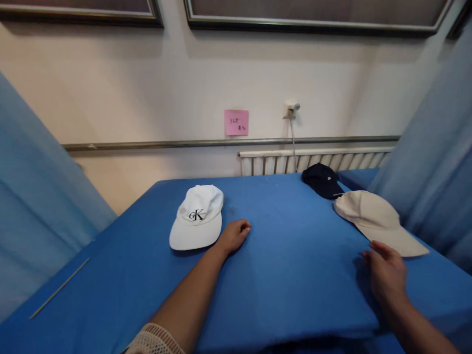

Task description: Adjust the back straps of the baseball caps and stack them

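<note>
A white baseball cap (pixel 199 216) with dark "CK" lettering lies on the blue-covered table, its brim toward me. Just right of that brim, my left hand (pixel 235 235) rests on the cloth with its fingers curled in and nothing visible in them. At the right, a beige cap (pixel 372 211) lies with its brim pointing to the right and toward me. My right hand (pixel 389 270) is close in front of the beige brim, thumb and fingers apart, holding nothing. Behind the beige cap sits a navy cap (pixel 320 179), at the table's far right corner.
The blue tablecloth (pixel 287 275) covers the table. A thin stick (pixel 59 289) lies near its left edge. Blue curtains (pixel 40 196) hang on both sides. Behind the table are a metal rail (pixel 177 144), a white radiator (pixel 273 162) and a pink note (pixel 236 122) on the wall.
</note>
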The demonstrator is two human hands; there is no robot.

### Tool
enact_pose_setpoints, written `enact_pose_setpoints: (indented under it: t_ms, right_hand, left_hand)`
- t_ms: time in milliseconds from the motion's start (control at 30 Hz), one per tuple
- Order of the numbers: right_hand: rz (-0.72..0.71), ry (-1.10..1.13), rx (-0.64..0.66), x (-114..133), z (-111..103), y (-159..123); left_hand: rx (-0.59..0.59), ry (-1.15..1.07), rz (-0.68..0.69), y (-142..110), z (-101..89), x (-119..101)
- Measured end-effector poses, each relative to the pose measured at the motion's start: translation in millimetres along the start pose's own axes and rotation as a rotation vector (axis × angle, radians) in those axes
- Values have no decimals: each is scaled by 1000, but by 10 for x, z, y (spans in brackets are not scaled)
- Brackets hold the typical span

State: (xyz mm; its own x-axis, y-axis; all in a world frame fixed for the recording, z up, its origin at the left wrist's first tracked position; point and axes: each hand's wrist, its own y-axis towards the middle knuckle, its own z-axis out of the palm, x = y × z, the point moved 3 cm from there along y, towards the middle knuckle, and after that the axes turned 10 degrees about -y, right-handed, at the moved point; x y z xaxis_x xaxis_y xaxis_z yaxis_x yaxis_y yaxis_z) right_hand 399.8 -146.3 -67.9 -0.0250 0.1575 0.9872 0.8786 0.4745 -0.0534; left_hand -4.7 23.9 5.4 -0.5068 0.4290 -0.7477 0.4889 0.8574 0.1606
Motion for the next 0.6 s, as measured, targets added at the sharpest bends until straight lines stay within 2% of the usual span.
enact_pose_setpoints:
  t_ms: [67,167,233,300,367,467,533,600]
  right_hand:
    - [-112,-83,165,282,476,-261]
    - [-219,-106,505,687,1335,-648]
    - [-248,-114,653,816,1854,-854]
    - [-272,-155,767,793,2249,-999]
    - [-351,-205,854,674,2481,-1080]
    - [-448,-236,1030,461,2578,-1104]
    - [-436,-207,1116,373,2543,-1060]
    - [-375,-145,1173,330,2488,-993]
  left_hand:
    - [-59,20,19,-28,-24,-35]
    - [-257,69,72,-77,-182,-126]
    - [-450,124,95,-126,-393,-177]
    - [-670,193,80,-200,-678,-179]
    - [-881,249,-1,-303,-987,-106]
    - [-1071,320,-235,-477,-1362,130]
    - [-1091,321,-427,-586,-1509,338]
    - [-1026,295,-611,-680,-1595,555]
